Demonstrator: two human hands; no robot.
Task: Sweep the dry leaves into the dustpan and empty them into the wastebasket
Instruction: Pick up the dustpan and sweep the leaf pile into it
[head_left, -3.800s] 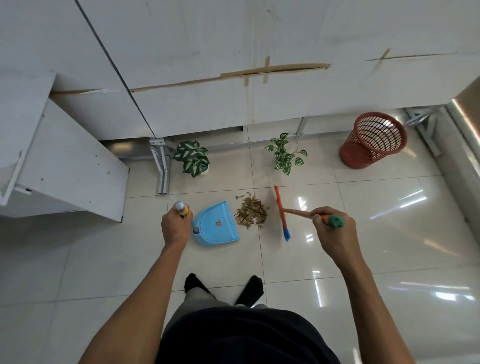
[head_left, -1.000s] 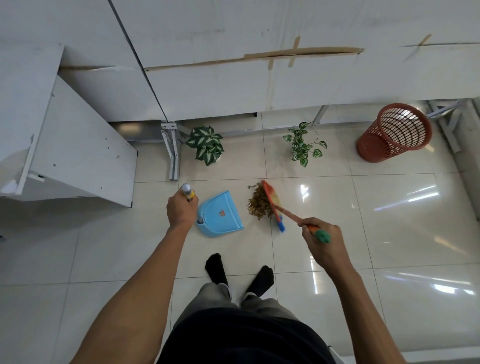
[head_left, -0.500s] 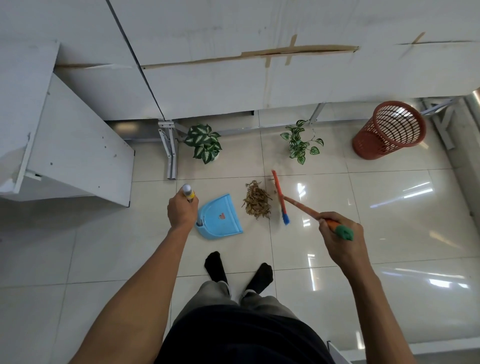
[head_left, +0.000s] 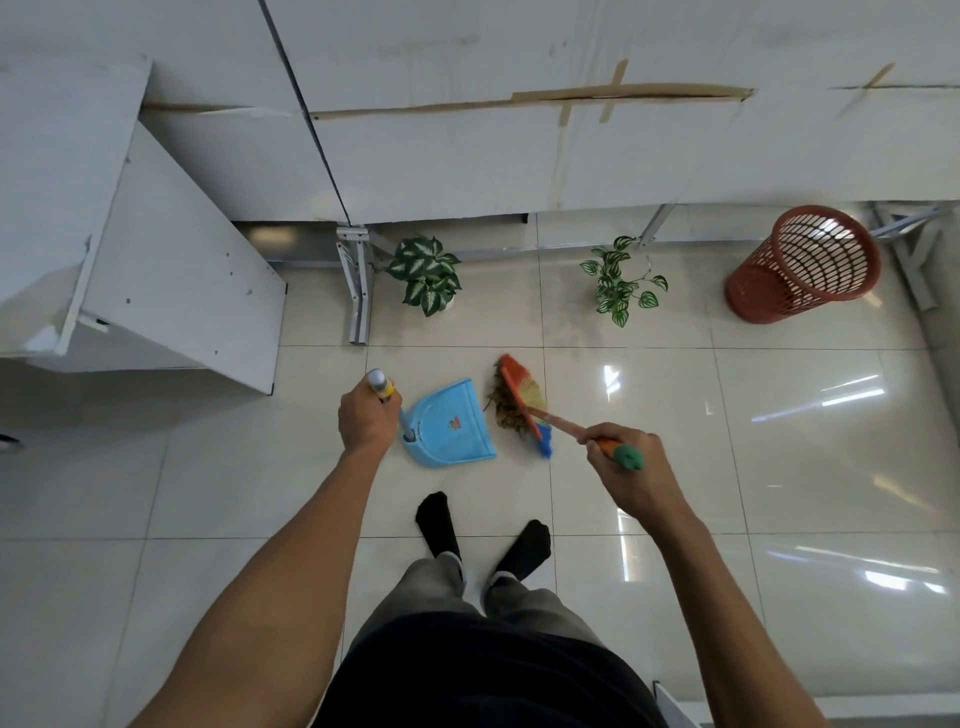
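A light blue dustpan (head_left: 449, 426) lies flat on the tiled floor, its mouth facing right. My left hand (head_left: 366, 418) grips the top of its upright handle. A pile of dry brown leaves (head_left: 503, 408) sits just right of the pan's open edge. An orange, yellow and blue broom (head_left: 524, 397) presses against the right side of the pile and partly covers it. My right hand (head_left: 626, 470) holds the broom's handle near its green end. A red mesh wastebasket (head_left: 802, 265) stands at the far right by the wall.
Two small potted plants (head_left: 426, 273) (head_left: 621, 280) stand on the floor behind the dustpan and leaves. A white desk panel (head_left: 171, 270) and a metal leg (head_left: 358, 291) are on the left. My socked feet (head_left: 485, 530) are just below the dustpan.
The broom head has swung left from beside the pile onto the leaves, pushing them closer to the dustpan's mouth. My right hand moved left and lower. The dustpan stayed put.
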